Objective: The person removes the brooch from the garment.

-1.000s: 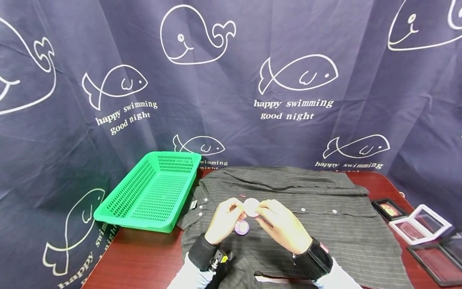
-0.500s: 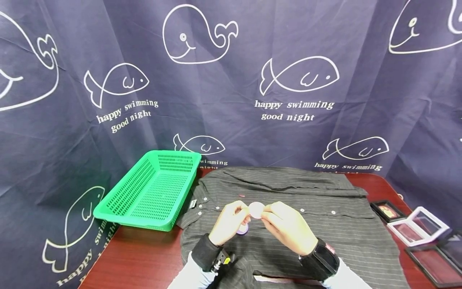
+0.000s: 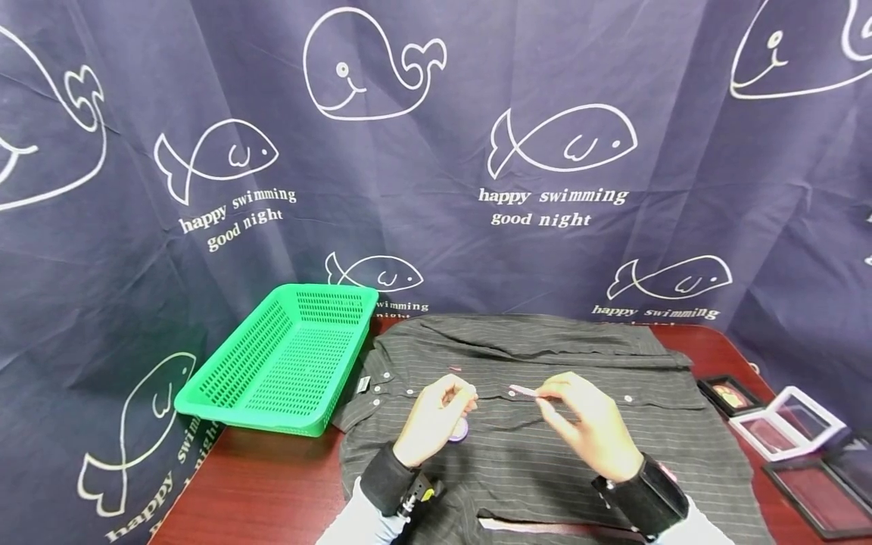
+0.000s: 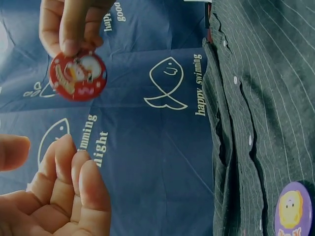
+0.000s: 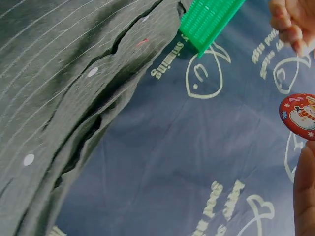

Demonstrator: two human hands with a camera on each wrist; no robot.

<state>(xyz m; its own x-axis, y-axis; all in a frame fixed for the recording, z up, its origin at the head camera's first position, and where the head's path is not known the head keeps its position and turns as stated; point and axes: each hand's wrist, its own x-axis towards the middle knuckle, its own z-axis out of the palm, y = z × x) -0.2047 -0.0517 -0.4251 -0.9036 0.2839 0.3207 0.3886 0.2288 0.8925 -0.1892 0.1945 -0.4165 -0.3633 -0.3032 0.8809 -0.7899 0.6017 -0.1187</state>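
My right hand pinches a round red badge by its edge, thumb on its face. The badge has a snowman picture, shows edge-on in the head view and is partly cut off in the right wrist view. To its left, my left hand is raised over the shirt; in the left wrist view its fingers are loosely bent and the thumb stands apart, no object plainly visible between them. Below it a purple round badge with a yellow figure lies on the dark striped shirt, partly hidden by the hand in the head view.
A green basket stands at the left of the red-brown table. At the right edge lie a white open frame, a black frame and a small dark case. A small red piece lies on the shirt.
Both hands were together at the badge. My right hand has drawn it away to the right and turned it edge-on, while the left hand stays nearly in place, parted from it.
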